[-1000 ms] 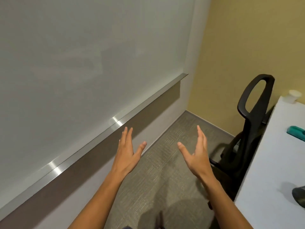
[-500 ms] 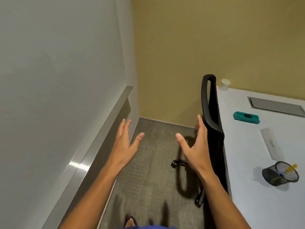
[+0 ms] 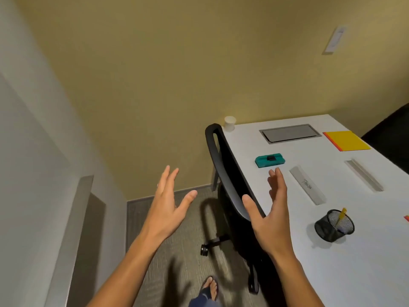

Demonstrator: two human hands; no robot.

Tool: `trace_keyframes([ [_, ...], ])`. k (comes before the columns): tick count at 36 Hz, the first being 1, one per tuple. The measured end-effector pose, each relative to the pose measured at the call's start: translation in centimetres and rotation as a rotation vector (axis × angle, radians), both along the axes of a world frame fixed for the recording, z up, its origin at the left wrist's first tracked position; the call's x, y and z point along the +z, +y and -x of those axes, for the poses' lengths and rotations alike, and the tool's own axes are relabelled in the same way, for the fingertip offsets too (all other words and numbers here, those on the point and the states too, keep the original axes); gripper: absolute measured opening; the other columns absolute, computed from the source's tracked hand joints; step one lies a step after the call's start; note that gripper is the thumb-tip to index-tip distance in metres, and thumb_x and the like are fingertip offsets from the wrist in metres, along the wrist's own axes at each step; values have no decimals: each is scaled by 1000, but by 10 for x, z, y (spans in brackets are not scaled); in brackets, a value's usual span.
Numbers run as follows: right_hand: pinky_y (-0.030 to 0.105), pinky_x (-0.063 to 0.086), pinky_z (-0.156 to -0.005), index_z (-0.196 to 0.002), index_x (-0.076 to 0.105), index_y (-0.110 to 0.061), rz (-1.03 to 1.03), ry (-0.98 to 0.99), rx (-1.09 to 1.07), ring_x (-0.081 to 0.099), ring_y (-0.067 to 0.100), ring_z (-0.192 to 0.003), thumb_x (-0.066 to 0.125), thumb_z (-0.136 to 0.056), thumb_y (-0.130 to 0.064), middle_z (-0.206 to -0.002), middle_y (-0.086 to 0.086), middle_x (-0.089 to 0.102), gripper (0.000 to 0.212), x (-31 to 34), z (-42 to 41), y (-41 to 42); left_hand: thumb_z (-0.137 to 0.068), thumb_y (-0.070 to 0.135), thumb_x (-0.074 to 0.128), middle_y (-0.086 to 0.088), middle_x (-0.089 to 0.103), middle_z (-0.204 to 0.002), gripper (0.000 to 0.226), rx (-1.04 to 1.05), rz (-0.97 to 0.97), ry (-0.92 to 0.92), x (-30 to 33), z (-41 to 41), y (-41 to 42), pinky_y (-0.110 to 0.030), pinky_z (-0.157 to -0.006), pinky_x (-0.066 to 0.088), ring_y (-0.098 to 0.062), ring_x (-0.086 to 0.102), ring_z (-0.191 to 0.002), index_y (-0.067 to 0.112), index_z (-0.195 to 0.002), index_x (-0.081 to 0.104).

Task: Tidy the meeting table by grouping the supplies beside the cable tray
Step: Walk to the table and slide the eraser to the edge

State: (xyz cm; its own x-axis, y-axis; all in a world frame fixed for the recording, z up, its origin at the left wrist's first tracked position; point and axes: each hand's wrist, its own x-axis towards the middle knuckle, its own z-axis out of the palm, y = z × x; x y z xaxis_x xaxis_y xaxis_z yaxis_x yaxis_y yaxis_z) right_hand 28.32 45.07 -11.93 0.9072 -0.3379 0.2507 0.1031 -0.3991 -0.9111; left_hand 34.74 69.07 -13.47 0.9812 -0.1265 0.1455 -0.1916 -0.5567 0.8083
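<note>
Two hands up, the left hand (image 3: 164, 212) and the right hand (image 3: 269, 214), palms facing, fingers straight, well apart, holding nothing. On the white table (image 3: 332, 273): one cable tray (image 3: 290, 133) at the far end, one paper cup (image 3: 229, 123) at the far left corner, one teal eraser (image 3: 269, 160) just beyond the right fingertips, two grey name strips (image 3: 307, 188) (image 3: 364, 178), one yellow sticky pad (image 3: 346, 140) right of the tray, one mesh pen cup (image 3: 334, 224) near right. One black chair (image 3: 223, 173) sits against the table's left edge. Compared with half a second ago, the view has swung right: more table shows, and the pad and second strip are new.
</note>
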Motion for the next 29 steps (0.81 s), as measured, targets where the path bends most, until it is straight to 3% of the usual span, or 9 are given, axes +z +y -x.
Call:
trace_keyframes([
  [5, 38, 32, -118, -152, 10, -58, -38, 71, -86, 25, -2, -147, 67, -82, -61, -151, -46, 20, 90, -7, -57, -31, -86, 71, 46, 20, 0, -165, 84, -88, -20, -3, 5, -72, -34, -29, -116, 21, 9, 6, -144, 34, -156, 17],
  [7, 38, 35, -116, -149, 10, -60, -49, 103, -116, 27, 3, -147, 66, -81, -59, -154, -38, 23, 88, -10, -79, -43, -85, 71, 46, 18, 1, -165, 85, -105, -33, -5, 9, -100, -45, -25, -115, 20, 10, 5, -143, 33, -156, 19],
  [9, 28, 33, -113, -148, 10, -63, -61, 125, -142, 28, 4, -146, 65, -80, -59, -158, -27, 25, 88, -12, -97, -53, -85, 70, 46, 17, 2, -166, 84, -124, -48, -14, 14, -126, -56, -19, -112, 16, 10, 4, -143, 32, -156, 20],
  [12, 6, 27, -100, -145, 9, -67, -72, 160, -182, 30, -3, -140, 64, -79, -62, -150, -32, 27, 86, -12, -122, -64, -88, 65, 48, 15, 3, -166, 81, -166, -52, -24, 21, -161, -71, -24, -115, 13, 9, 4, -144, 30, -156, 21],
  [14, 3, 27, -98, -140, 7, -73, -78, 177, -209, 29, -4, -138, 64, -80, -60, -149, -30, 27, 83, -12, -138, -69, -88, 62, 49, 16, 3, -165, 80, -201, -50, -25, 25, -181, -81, -26, -116, 14, 9, 4, -144, 31, -156, 21],
  [19, 23, 31, -104, -137, 7, -71, -73, 231, -279, 29, 10, -147, 70, -89, -46, -161, -16, 25, 83, -17, -169, -73, -88, 61, 49, 12, 5, -166, 80, -299, -59, -27, 26, -234, -102, -23, -115, 13, 2, 5, -149, 26, -155, 24],
  [22, 25, 30, -105, -139, 9, -67, -85, 248, -343, 30, 10, -148, 70, -90, -43, -162, -17, 25, 83, -20, -183, -71, -88, 62, 49, 14, 6, -165, 81, -361, -58, -30, 24, -269, -112, -25, -116, 11, -1, 4, -151, 26, -156, 23],
  [25, 23, 29, -108, -142, 10, -65, -101, 252, -413, 31, 4, -143, 71, -91, -38, -159, -19, 27, 84, -23, -196, -68, -87, 63, 49, 20, 8, -160, 81, -458, -32, -31, 21, -305, -124, -25, -116, 12, 7, 2, -146, 30, -155, 21],
  [29, 26, 29, -111, -149, 11, -59, -118, 271, -528, 31, 1, -142, 70, -91, -41, -155, -26, 27, 85, -24, -215, -57, -84, 67, 48, 9, 8, -166, 87, -590, -30, -16, 16, -346, -135, -26, -118, 13, 3, 6, -148, 25, -156, 21],
])
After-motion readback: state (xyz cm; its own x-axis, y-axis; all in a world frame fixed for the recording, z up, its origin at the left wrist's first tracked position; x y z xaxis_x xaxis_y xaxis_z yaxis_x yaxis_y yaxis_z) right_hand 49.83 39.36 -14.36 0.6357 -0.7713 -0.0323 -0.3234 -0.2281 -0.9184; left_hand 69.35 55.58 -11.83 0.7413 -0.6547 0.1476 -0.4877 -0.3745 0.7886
